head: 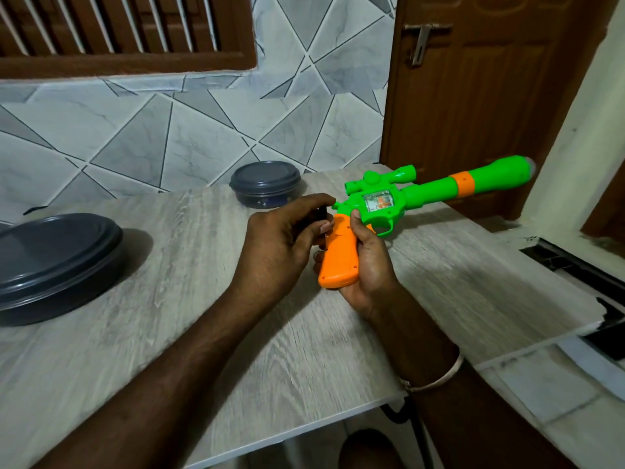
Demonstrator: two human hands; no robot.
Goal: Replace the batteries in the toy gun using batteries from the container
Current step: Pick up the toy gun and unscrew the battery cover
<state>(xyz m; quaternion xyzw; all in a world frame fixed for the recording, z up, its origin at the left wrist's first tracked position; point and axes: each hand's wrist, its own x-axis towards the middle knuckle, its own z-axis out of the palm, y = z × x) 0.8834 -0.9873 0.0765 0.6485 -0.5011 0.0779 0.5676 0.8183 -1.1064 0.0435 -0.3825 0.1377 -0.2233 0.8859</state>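
1. Two hands in view, both busy. Right hand [370,265] is wrapped round the orange grip [338,258] of the toy gun [382,206], thumb laid up the side near the trigger guard, fingers curled behind.
2. Toy gun is held just above the table [203,299], right of centre. Its green barrel [480,179], with an orange band, points up and right toward the brown door [473,96]. Scope on top, clear window on the body.
3. Left hand [280,242] sits at the rear edge of the grip, fingers curled, pinching a small dark piece [323,214]. Battery or cover: cannot tell, mostly hidden by the fingers.
4. Small round container [265,184], dark, lid on, stands at the table's far edge behind the left hand, not touching it. Contents show through its wall, too blurred to identify.
5. Large dark container [54,265], lidded, at the table's left edge, well apart from the hands.
6. Pale band [439,380] on the right wrist.
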